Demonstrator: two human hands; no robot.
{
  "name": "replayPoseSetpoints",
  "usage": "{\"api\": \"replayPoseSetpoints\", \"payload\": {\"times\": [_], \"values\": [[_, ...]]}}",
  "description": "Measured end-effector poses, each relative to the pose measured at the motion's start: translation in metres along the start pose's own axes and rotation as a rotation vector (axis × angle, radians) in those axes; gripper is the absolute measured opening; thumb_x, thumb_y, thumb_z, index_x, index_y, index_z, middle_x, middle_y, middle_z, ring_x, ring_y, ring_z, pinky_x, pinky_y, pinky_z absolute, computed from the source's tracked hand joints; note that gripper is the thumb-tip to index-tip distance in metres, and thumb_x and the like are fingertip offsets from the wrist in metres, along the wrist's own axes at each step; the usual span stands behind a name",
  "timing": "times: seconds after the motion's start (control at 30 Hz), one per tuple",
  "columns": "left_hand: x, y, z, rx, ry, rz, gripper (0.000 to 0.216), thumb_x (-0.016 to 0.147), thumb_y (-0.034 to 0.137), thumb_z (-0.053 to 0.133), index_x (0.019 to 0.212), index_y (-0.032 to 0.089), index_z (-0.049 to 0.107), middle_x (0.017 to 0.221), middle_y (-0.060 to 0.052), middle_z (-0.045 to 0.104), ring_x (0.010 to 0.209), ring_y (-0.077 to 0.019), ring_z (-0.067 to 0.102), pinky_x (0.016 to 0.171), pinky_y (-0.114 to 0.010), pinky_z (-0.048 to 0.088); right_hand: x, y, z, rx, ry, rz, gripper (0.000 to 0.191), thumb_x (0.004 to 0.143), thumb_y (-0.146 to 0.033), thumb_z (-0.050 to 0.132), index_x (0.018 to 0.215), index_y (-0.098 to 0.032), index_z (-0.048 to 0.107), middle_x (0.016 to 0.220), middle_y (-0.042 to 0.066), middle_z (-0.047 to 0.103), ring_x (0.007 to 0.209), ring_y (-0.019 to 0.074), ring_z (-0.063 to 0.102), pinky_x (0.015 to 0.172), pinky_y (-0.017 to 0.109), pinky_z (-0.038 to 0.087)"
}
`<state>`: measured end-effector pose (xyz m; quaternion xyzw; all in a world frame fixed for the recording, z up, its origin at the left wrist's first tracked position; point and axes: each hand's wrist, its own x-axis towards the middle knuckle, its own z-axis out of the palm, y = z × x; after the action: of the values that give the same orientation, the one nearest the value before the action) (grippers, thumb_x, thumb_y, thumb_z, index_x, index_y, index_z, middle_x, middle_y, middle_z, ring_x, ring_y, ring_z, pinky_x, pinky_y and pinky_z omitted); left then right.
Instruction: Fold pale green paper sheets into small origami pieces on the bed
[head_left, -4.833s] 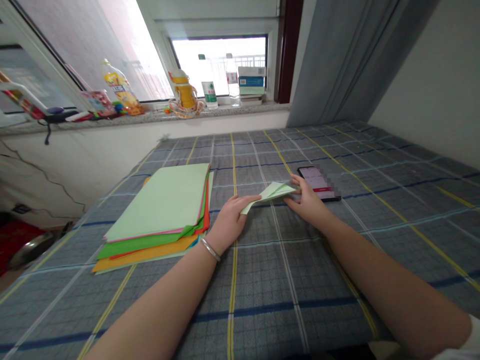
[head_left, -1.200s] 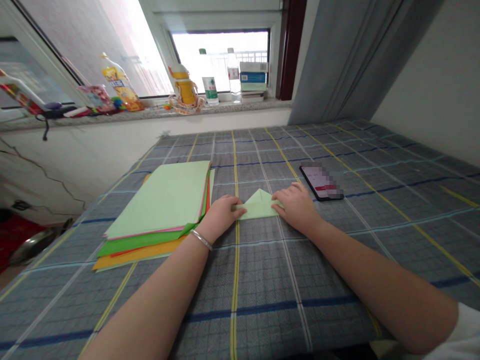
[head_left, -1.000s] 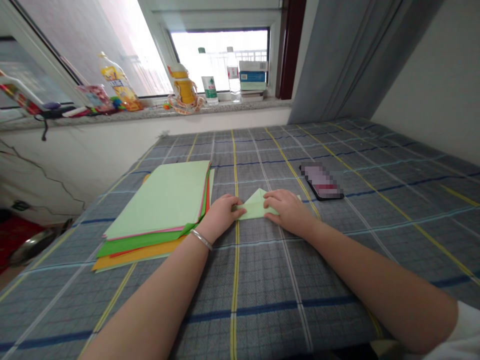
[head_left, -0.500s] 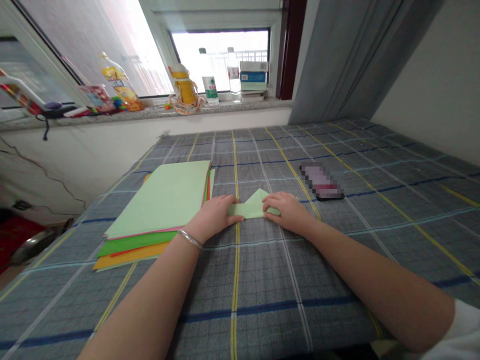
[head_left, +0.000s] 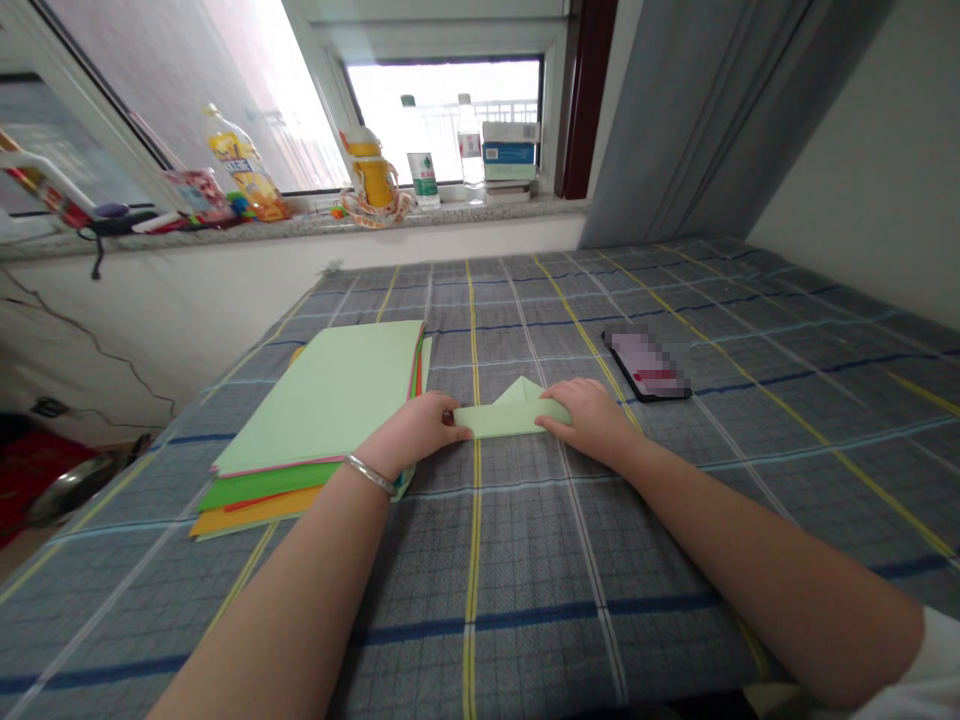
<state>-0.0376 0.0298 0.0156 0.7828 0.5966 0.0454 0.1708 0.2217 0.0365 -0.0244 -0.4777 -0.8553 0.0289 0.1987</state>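
A pale green folded paper (head_left: 502,419) lies on the checked cloth in front of me, with a long flat band along its near side and a small triangular peak behind it. My left hand (head_left: 424,425), with a silver bangle at the wrist, pinches the band's left end between thumb and fingers. At the other end my right hand (head_left: 589,415) grips the paper, thumb on the near edge and fingers over the top. Just left of the folded piece rests a stack of coloured paper (head_left: 330,395), pale green sheet uppermost; my left forearm partly covers its near right corner.
A phone (head_left: 646,365) with a blurred screen lies to the right on the checked cloth (head_left: 540,560). Along the windowsill (head_left: 300,212) behind stand a juice bottle (head_left: 244,165), a yellow drinking bottle (head_left: 373,175), clear bottles and stacked boxes (head_left: 510,160).
The front of the paper now shows as one straight band covering the lower part of the triangle. My left hand has shifted slightly left and my right hand slightly right, both still on the paper.
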Motion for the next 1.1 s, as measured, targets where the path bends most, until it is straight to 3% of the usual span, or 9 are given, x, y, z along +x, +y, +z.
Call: {"api": "replayPoseSetpoints", "payload": {"times": [0.17, 0.47, 0.53, 0.63, 0.73, 0.8, 0.9, 1.0, 1.1], "values": [[0.002, 0.0, 0.002, 0.01, -0.036, -0.123, 0.018, 0.073, 0.037, 0.059, 0.072, 0.02, 0.064, 0.069, -0.001, 0.065, 0.065, -0.0177, 0.06, 0.058, -0.026, 0.039, 0.003, 0.002, 0.001, -0.052, -0.015, 0.011, 0.025, 0.084, -0.039, 0.058, 0.096, -0.018, 0.065, 0.101, 0.005, 0.067, 0.095, 0.0223, 0.057, 0.087, 0.036, 0.036], [0.002, 0.002, 0.01, 0.156, -0.015, -0.061, 0.017, 0.076, 0.031, 0.054, 0.072, 0.018, 0.064, 0.078, -0.006, 0.065, 0.068, -0.019, 0.06, 0.062, -0.028, 0.043, 0.004, 0.001, 0.005, -0.105, -0.009, 0.043, 0.022, 0.084, -0.039, 0.06, 0.092, -0.02, 0.066, 0.101, 0.005, 0.065, 0.093, 0.0223, 0.056, 0.083, 0.034, 0.036], [-0.002, 0.007, 0.012, 0.195, 0.055, -0.03, 0.017, 0.076, 0.028, 0.054, 0.081, 0.016, 0.064, 0.086, -0.008, 0.064, 0.073, -0.0198, 0.061, 0.068, -0.029, 0.047, 0.004, 0.002, 0.006, -0.108, -0.018, 0.055, 0.023, 0.084, -0.04, 0.059, 0.093, -0.02, 0.067, 0.101, 0.005, 0.065, 0.093, 0.0225, 0.055, 0.082, 0.034, 0.036], [-0.009, 0.021, 0.019, 0.288, 0.299, 0.045, 0.038, 0.074, 0.021, 0.057, 0.111, 0.015, 0.058, 0.107, -0.013, 0.06, 0.098, -0.0251, 0.059, 0.086, -0.036, 0.047, 0.004, 0.004, 0.007, -0.111, -0.028, 0.065, 0.023, 0.084, -0.041, 0.059, 0.094, -0.021, 0.066, 0.101, 0.005, 0.064, 0.093, 0.0223, 0.055, 0.082, 0.035, 0.037], [-0.007, 0.039, 0.034, 0.342, 0.412, 0.246, 0.045, 0.081, 0.015, 0.049, 0.126, 0.021, 0.052, 0.136, -0.011, 0.047, 0.129, -0.0274, 0.039, 0.108, -0.046, 0.029, 0.004, 0.004, 0.008, -0.106, -0.023, 0.064, 0.023, 0.084, -0.041, 0.059, 0.094, -0.021, 0.066, 0.101, 0.005, 0.064, 0.093, 0.022, 0.055, 0.083, 0.034, 0.038], [-0.001, 0.047, 0.046, 0.292, 0.386, 0.321, 0.046, 0.089, 0.018, 0.04, 0.134, 0.022, 0.044, 0.146, -0.007, 0.039, 0.137, -0.0245, 0.027, 0.113, -0.046, 0.021, 0.003, 0.003, 0.008, -0.105, -0.016, 0.06, 0.023, 0.084, -0.04, 0.059, 0.093, -0.02, 0.066, 0.101, 0.005, 0.064, 0.094, 0.0218, 0.055, 0.083, 0.034, 0.038], [0.011, 0.05, 0.061, 0.214, 0.242, 0.358, 0.046, 0.095, 0.028, 0.031, 0.141, 0.02, 0.035, 0.149, -0.006, 0.034, 0.14, -0.0227, 0.023, 0.114, -0.046, 0.02, 0.004, 0.002, 0.008, -0.103, -0.017, 0.056, 0.024, 0.084, -0.039, 0.057, 0.093, -0.019, 0.066, 0.1, 0.007, 0.064, 0.095, 0.0221, 0.055, 0.085, 0.035, 0.039], [0.019, 0.048, 0.066, 0.173, 0.149, 0.325, 0.048, 0.097, 0.032, 0.026, 0.143, 0.021, 0.03, 0.152, -0.005, 0.027, 0.141, -0.0231, 0.02, 0.114, -0.047, 0.019, 0.004, 0.008, 0.004, -0.062, -0.037, 0.082, 0.026, 0.083, -0.04, 0.058, 0.096, -0.018, 0.065, 0.1, 0.007, 0.065, 0.096, 0.023, 0.056, 0.086, 0.036, 0.04], [0.021, 0.046, 0.066, 0.167, 0.132, 0.302, 0.049, 0.097, 0.034, 0.026, 0.144, 0.023, 0.029, 0.153, -0.003, 0.025, 0.142, -0.0231, 0.017, 0.114, -0.047, 0.016, 0.003, 0.021, -0.003, 0.062, -0.092, 0.153, 0.022, 0.08, -0.035, 0.062, 0.093, -0.018, 0.065, 0.097, 0.006, 0.067, 0.094, 0.0217, 0.058, 0.084, 0.034, 0.042]]}}
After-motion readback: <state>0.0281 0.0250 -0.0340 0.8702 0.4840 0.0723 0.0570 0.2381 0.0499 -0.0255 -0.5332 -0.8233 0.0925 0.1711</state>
